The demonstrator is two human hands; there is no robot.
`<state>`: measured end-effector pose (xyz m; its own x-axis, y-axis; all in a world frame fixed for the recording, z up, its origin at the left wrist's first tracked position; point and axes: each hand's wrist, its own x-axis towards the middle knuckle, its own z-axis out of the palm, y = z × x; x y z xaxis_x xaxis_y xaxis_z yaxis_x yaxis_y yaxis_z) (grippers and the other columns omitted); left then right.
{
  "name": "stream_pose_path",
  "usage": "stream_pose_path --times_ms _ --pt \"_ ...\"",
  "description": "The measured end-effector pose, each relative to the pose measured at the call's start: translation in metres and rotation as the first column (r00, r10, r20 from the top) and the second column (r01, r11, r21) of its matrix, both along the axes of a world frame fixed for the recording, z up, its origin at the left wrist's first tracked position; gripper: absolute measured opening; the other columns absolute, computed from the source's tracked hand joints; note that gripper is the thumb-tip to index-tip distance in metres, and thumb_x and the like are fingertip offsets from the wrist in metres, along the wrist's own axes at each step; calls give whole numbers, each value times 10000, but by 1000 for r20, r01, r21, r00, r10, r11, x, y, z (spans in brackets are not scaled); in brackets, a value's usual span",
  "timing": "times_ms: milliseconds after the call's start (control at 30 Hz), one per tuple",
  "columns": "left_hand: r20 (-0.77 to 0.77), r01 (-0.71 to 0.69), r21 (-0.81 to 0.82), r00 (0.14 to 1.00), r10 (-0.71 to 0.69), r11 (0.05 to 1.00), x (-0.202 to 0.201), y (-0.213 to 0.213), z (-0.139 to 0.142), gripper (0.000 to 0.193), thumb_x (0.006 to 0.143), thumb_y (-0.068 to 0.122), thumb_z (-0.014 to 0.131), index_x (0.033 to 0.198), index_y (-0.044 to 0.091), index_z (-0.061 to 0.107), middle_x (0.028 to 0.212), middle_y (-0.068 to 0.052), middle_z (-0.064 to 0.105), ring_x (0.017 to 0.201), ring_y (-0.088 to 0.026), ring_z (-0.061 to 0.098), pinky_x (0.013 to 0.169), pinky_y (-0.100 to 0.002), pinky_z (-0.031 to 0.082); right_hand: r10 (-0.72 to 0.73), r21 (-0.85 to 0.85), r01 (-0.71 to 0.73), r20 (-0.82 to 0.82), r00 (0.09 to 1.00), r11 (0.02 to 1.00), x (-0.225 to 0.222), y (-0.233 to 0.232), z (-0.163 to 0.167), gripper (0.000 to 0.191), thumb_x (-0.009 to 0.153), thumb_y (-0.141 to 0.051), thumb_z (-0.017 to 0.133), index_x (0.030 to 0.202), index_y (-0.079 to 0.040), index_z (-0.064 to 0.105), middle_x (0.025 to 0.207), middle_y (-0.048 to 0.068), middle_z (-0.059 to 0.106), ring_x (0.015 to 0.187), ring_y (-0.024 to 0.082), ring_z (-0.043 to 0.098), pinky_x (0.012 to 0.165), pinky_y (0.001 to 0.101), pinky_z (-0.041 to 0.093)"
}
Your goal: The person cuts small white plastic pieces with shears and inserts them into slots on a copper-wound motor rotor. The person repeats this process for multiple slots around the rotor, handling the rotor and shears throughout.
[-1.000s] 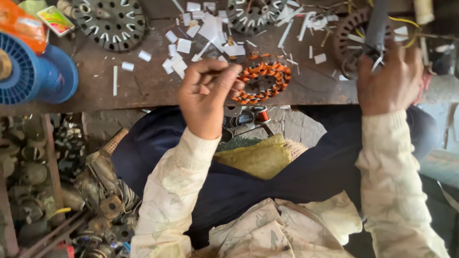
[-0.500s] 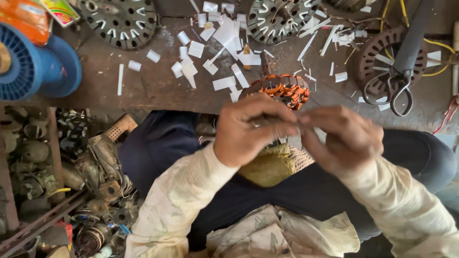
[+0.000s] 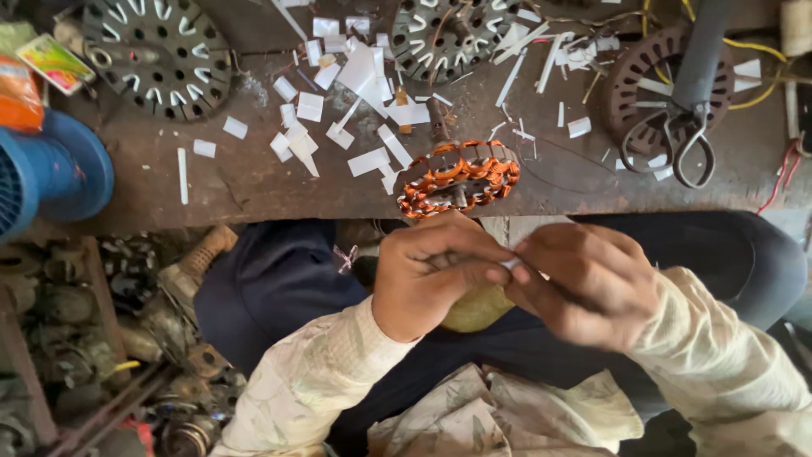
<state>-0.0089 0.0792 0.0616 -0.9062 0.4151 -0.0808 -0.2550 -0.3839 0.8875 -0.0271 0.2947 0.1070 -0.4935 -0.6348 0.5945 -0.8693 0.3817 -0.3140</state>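
Both hands are meeting over the lap: left hand (image 3: 436,275) is curling nearly closed, thumb and forefinger pinching a small white paper slip (image 3: 511,264), and right hand (image 3: 584,283) is bending in from the other side, its fingertips closing on the same slip, so the two are touching. Just above them, a copper-wound coil ring (image 3: 458,178) is sitting at the near edge of the wooden workbench (image 3: 245,182), slightly overhanging it. Nothing here is really acting as a container; white paper strips (image 3: 355,110) are lying loose across the bench between two slotted metal discs (image 3: 156,51), and a blue wire spool (image 3: 51,169) is standing at the far left. Scissors (image 3: 677,144) are resting on a rusty disc (image 3: 647,76) at the right. Compared with a second ago, the right hand has come down off the bench by the scissors and joined the left, which has dropped from beside the coil ring to the lap. Room is tight: the bench edge is running right above the knuckles, dark trousers (image 3: 279,279) are filling the space beneath, and a heap of old motor parts (image 3: 76,338) is crowding the left side.
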Motion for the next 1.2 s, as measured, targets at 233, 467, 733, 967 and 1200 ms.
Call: stream_pose_path --times_ms 233,467,733,967,1200 --pt "-82 -163 -66 984 157 984 6 11 -19 123 924 -134 715 1015 -51 705 1045 -92 658 934 -149 682 840 -253 548 -182 -249 345 507 842 905 26 -4 -18 309 826 -62 879 1074 -38 696 1105 96 720 992 227 764 824 308 635" --pt "-148 -256 -177 962 231 950 28 8 -20 119 920 -98 735 1015 -37 696 1053 -79 652 892 -121 636 782 -241 513 -244 -140 412 623 743 900 40 -14 -26 213 826 9 819 1009 -16 712 1015 108 747 942 228 763 792 314 614" --pt "-155 -268 -153 957 245 951 30 11 -29 111 945 -11 767 1040 -9 709 1077 -69 654 914 -136 647 817 -263 530 -117 -265 435 729 675 860 44 -14 -36 175 889 28 784 1031 14 682 1018 144 728 900 210 749 764 277 612" --pt "62 65 186 995 -78 980 15 4 -39 218 946 55 785 1140 -11 711 1170 -108 696 1069 -160 694 970 -303 579 38 -415 252 576 816 874 34 -3 -40 211 853 -25 807 1011 -12 667 1008 112 674 884 164 686 747 270 569" --pt "-353 -186 -274 932 81 944 3 -6 -16 384 908 132 834 1235 3 680 1063 -92 739 911 -141 745 831 -268 609 -11 -377 383 701 713 843 36 -9 -33 166 911 26 717 1035 13 608 1028 119 700 845 143 723 710 266 583"
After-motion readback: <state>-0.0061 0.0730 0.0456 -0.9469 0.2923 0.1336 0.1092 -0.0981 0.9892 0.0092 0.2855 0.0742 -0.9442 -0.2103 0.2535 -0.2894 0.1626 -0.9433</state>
